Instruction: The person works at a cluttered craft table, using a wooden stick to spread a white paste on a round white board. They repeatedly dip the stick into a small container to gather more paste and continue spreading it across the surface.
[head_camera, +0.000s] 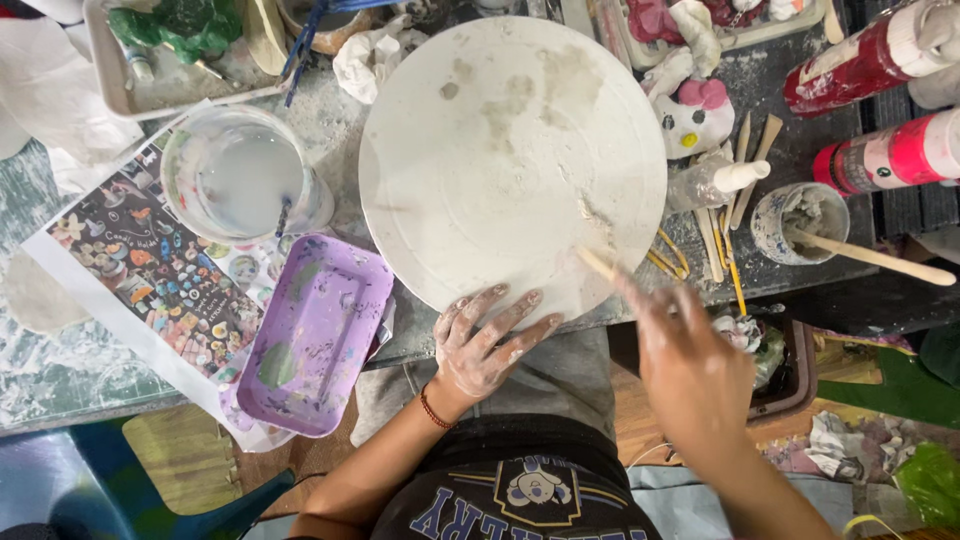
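A round white turntable disc (510, 150), smeared with dried clay, lies in front of me on the table. My left hand (485, 340), coated with clay, rests flat with spread fingers on the disc's near rim. My right hand (685, 360) is blurred with motion and grips a thin wooden stick (598, 264) whose tip touches the disc's lower right edge.
A purple plastic tray (315, 335) and a cloudy water tub (240, 180) sit left of the disc on a printed sheet (150, 270). To the right are a small cat figurine (695, 115), wooden tools (735, 170), a cup with a stick (800, 220) and red-pink bottles (890, 155).
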